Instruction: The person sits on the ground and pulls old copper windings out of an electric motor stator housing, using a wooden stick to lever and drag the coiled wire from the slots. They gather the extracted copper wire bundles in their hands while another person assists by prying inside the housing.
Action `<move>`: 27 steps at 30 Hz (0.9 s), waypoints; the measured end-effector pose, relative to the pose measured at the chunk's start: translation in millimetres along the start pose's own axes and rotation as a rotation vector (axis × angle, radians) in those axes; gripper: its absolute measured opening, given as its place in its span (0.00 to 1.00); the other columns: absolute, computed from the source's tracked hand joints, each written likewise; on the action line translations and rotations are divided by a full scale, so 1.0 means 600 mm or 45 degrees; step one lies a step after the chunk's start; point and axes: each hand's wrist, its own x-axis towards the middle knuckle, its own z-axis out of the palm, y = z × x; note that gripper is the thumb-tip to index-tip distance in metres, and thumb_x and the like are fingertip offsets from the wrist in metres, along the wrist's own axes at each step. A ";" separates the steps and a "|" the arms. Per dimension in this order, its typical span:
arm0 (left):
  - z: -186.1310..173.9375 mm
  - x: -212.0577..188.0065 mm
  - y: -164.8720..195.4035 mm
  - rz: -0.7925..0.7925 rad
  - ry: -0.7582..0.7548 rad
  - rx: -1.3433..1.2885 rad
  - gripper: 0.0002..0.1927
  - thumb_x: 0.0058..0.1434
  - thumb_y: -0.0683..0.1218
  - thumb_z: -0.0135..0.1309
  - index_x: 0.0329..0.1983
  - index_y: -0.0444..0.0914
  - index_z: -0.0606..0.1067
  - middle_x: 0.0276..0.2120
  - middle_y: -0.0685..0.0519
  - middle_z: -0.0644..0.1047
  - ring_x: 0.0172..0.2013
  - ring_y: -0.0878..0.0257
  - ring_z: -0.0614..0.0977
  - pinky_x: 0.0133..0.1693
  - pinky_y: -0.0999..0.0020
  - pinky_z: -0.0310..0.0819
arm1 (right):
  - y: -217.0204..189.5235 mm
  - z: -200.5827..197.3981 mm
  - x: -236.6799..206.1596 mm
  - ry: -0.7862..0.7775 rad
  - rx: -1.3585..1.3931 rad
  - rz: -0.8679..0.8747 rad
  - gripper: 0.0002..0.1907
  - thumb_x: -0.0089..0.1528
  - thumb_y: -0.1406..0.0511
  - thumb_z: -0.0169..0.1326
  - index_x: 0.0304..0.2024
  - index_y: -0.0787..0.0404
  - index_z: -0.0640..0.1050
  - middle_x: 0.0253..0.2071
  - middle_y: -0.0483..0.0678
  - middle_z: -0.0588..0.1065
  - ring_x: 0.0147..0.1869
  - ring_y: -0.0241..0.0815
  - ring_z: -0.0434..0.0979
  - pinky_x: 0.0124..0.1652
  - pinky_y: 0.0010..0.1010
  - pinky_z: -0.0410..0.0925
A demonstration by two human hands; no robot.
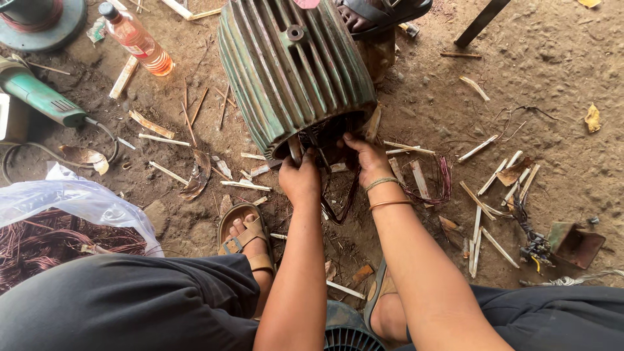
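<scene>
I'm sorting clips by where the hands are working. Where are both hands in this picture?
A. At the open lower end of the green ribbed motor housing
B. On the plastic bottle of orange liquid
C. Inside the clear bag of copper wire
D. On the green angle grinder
A: the left hand and the right hand both reach into the open end of the green ribbed motor housing, among dark wires; bottle, bag and grinder lie untouched.

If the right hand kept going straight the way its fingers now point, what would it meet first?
The right hand points into the open end of the green ribbed motor housing. It would probably first meet the dark windings just inside the rim, though depth there is unclear.
</scene>
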 end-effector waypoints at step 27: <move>-0.009 -0.019 0.025 -0.213 -0.195 0.297 0.23 0.54 0.57 0.61 0.38 0.31 0.79 0.31 0.38 0.83 0.35 0.43 0.88 0.42 0.53 0.79 | -0.001 -0.009 -0.003 0.248 -0.251 -0.004 0.28 0.50 0.56 0.70 0.49 0.63 0.83 0.54 0.51 0.80 0.62 0.49 0.74 0.62 0.42 0.62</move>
